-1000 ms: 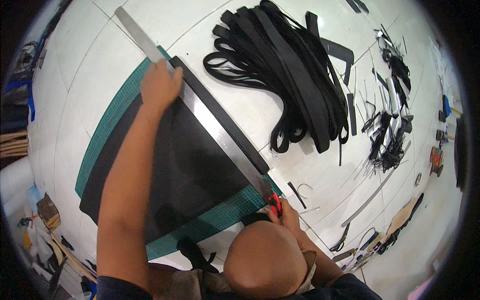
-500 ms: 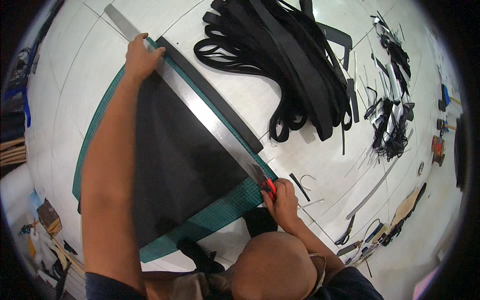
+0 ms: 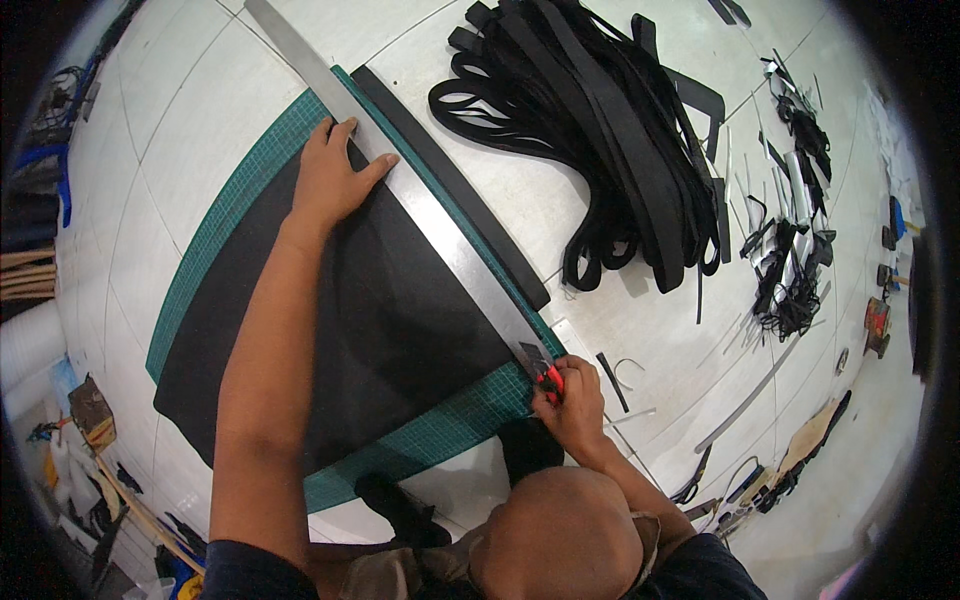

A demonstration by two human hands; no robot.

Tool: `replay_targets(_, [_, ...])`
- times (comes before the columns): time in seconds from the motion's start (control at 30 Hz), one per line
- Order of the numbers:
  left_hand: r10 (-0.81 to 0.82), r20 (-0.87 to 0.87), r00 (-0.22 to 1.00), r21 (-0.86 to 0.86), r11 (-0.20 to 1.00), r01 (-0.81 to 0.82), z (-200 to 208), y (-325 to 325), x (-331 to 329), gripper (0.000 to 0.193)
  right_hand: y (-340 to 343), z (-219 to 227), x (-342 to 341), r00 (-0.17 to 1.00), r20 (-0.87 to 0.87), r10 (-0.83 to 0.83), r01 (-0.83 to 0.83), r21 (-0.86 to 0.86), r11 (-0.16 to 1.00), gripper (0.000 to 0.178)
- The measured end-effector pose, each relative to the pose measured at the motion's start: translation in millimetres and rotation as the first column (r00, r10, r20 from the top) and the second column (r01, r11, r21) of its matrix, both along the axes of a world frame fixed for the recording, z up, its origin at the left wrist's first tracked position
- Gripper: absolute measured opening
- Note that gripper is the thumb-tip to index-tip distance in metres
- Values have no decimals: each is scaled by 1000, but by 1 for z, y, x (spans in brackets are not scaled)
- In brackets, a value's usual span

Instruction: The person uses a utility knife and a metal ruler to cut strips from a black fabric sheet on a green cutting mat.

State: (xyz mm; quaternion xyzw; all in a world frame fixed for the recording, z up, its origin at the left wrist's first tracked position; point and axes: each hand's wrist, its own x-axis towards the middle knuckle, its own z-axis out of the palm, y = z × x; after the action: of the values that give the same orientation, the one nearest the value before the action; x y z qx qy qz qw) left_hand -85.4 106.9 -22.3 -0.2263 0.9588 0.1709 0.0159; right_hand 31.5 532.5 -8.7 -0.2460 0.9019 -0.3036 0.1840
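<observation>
A long steel ruler (image 3: pixel 440 237) lies diagonally over a black sheet (image 3: pixel 400 310) on a green gridded cutting mat (image 3: pixel 430 425). My left hand (image 3: pixel 340 178) rests with fingers apart at the ruler's far part, fingertips and thumb on the metal and the sheet. My right hand (image 3: pixel 577 405) is closed around a red utility knife (image 3: pixel 548 380). The knife's dark tip reaches over the near end of the ruler, by the mat's right corner. Whether the blade touches the sheet cannot be made out.
Beside the mat's right edge lies a long black strip (image 3: pixel 455 195). A big bundle of black strips (image 3: pixel 600 150) sits beyond it on the tiled floor. Scraps (image 3: pixel 790 240) lie farther right, with scissors (image 3: pixel 692 480) at the lower right. Goods crowd the left wall.
My left hand has come nearer along the ruler, from its far part toward the middle. The right hand stays at the ruler's near end with the utility knife. The whole view has shifted slightly.
</observation>
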Motion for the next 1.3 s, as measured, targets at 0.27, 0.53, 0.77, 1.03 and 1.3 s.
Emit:
replay_targets(0.27, [-95, -10, 995, 28, 995, 96, -3, -23, 9, 82, -1, -12, 14, 998, 37, -43, 45, -44, 998, 43])
replay_targets(0.53, [-83, -77, 994, 67, 994, 88, 1, -12, 11, 86, 5, -14, 12, 996, 89, -27, 34, -69, 997, 42])
replay_targets(0.77, [-47, 4, 999, 59, 997, 46, 4, -14, 12, 93, -10, -18, 7, 998, 68, 8, -2, -78, 997, 45])
replay_targets(1.03, [-80, 42, 996, 137, 988, 73, 7, -12, 24, 104, -32, -5, -8, 1000, 17, -9, 12, -168, 986, 40])
replay_targets(1.3, [-127, 78, 989, 43, 991, 124, 0, -15, 23, 121, 24, 1, -29, 977, -44, -210, 211, 27, 977, 33])
